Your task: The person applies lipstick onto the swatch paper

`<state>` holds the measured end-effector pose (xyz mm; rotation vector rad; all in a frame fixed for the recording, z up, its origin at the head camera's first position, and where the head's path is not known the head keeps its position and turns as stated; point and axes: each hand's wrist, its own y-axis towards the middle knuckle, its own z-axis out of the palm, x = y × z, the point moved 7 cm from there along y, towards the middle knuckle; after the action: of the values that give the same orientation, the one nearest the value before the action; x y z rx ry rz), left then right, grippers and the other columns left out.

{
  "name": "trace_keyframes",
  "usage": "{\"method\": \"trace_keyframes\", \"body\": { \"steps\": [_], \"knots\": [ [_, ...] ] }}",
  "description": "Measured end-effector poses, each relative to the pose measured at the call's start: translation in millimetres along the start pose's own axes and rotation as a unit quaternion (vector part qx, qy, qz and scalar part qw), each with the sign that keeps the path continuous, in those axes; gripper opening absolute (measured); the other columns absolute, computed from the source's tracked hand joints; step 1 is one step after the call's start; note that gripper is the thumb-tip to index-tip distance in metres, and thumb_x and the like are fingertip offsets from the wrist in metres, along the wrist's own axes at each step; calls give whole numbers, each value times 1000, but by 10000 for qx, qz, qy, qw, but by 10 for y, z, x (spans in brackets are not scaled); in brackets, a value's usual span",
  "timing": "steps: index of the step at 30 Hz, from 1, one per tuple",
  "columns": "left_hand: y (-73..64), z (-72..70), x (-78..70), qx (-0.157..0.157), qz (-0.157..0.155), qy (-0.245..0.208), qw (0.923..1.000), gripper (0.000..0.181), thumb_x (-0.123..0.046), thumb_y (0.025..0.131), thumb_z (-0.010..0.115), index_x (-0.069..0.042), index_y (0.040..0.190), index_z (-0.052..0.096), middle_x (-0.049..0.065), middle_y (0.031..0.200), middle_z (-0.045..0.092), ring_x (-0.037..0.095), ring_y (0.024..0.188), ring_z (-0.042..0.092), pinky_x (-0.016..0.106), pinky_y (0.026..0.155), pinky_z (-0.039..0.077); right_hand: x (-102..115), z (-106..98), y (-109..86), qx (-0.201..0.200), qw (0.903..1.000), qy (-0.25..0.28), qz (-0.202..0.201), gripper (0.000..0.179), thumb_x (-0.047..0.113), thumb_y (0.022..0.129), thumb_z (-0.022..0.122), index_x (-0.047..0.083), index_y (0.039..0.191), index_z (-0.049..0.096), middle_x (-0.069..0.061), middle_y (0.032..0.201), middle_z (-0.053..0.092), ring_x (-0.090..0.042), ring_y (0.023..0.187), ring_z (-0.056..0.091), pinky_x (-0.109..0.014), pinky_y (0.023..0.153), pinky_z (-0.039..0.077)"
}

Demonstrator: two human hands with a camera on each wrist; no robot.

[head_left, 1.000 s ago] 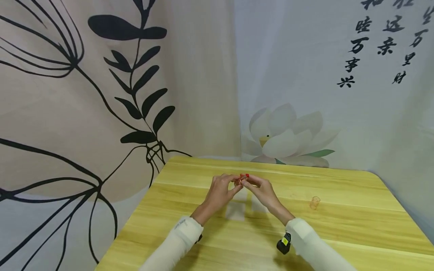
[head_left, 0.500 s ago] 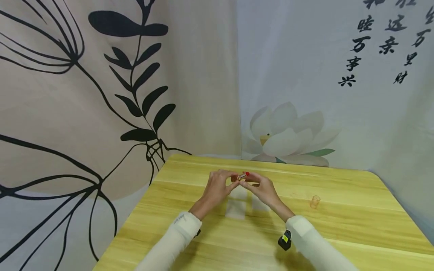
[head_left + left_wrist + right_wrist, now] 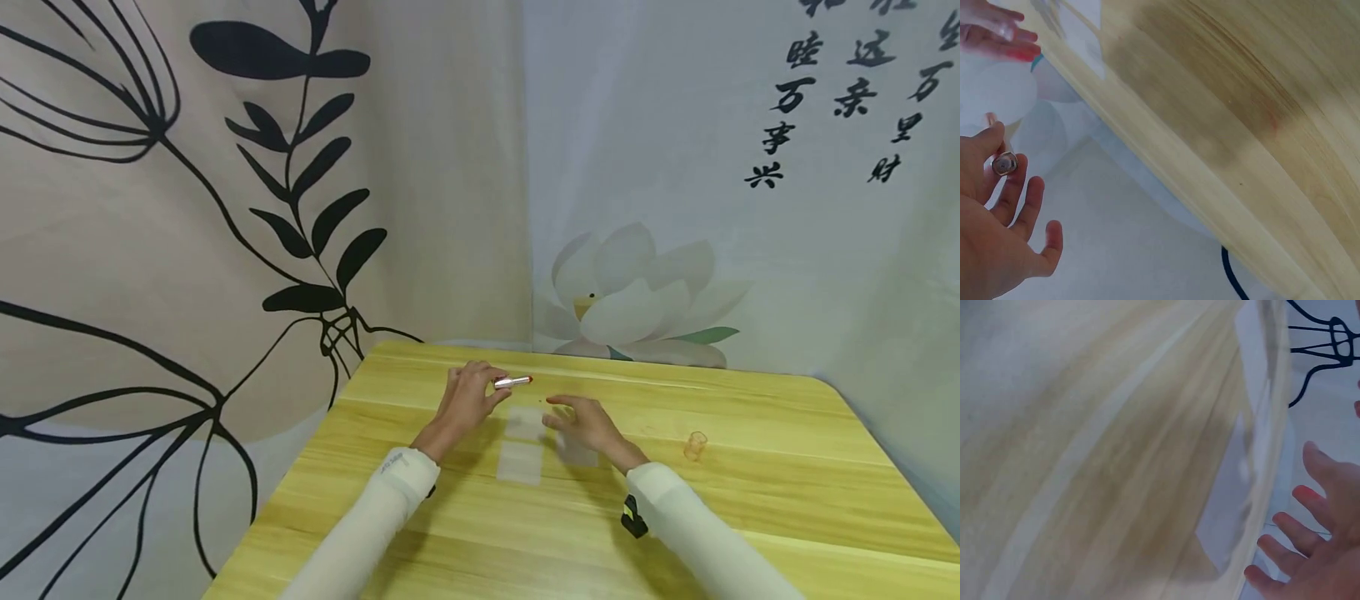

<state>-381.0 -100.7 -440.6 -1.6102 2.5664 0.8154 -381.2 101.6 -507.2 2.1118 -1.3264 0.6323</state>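
A lipstick (image 3: 513, 382) with a red tip is pinched between the thumb and fingers of my left hand (image 3: 467, 402), held level with its tip to the right. In the left wrist view the round base of the lipstick (image 3: 1005, 164) faces the camera, and the other fingers spread loosely. My right hand (image 3: 588, 422) is apart from it, holding nothing. Its fingers are extended in the right wrist view, and the index finger (image 3: 1311, 499) shows a red smear. Below the hands lie several thin whitish squares, one in front (image 3: 519, 463) and one by the right hand (image 3: 577, 451).
A small transparent, orange-tinted cylinder (image 3: 695, 446) lies on the wooden table (image 3: 787, 500), right of the right hand. Behind the table's far edge hangs a printed cloth (image 3: 450, 208) with plants and writing.
My hands were together at the lipstick; now they are apart. The left hand has moved left with the lipstick, turning it level. The right hand has let go and drawn back to the right.
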Motion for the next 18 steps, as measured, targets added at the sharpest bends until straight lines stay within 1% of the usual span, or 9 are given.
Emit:
{"method": "trace_keyframes", "body": {
  "steps": [2,3,4,7,12,15,18],
  "knots": [
    [10,24,29,88,-24,85,9999,31,-35,95,77,-18,120,78,-4,111,73,20,107,64,47,93,41,-50,74,18,217,9997,-18,146,47,30,101,70,2,139,64,-23,146,58,-42,114,66,-62,110,41],
    [13,36,40,128,-27,106,9999,30,-35,95,76,-18,120,78,-3,110,73,21,107,63,47,93,41,-65,108,27,300,9994,-64,181,48,31,101,70,3,140,64,-24,148,56,-43,128,59,-62,111,40],
    [14,46,48,156,-21,168,9997,30,-35,95,76,-19,120,78,-3,110,73,20,106,63,47,93,41,-79,140,32,352,9991,-126,216,48,31,102,70,4,140,64,-24,149,54,-45,136,52,-62,112,39],
    [13,90,67,263,-3,282,9993,30,-33,95,77,-19,121,78,-2,110,72,21,105,63,49,94,41,-98,209,45,476,9979,-339,268,49,33,101,71,5,140,64,-25,151,52,-45,138,49,-62,112,38],
    [12,166,79,404,4,417,9983,30,-32,95,78,-19,122,77,-3,108,70,21,104,63,49,94,42,-74,245,65,467,9953,-845,9,48,30,99,73,3,138,66,-28,149,52,-48,136,50,-65,111,38],
    [13,202,80,431,-2,491,9979,29,-31,95,79,-20,122,77,-2,107,70,21,103,63,49,94,43,-58,239,73,467,9939,-979,-178,46,26,98,74,1,136,66,-31,149,50,-50,136,49,-68,109,36],
    [14,234,81,492,-10,620,9969,29,-31,95,79,-20,122,77,-2,109,70,21,103,63,50,95,43,-54,236,90,556,9928,-1031,-251,46,25,99,73,2,138,65,-32,151,48,-50,138,48,-73,109,32]
  ]
}}
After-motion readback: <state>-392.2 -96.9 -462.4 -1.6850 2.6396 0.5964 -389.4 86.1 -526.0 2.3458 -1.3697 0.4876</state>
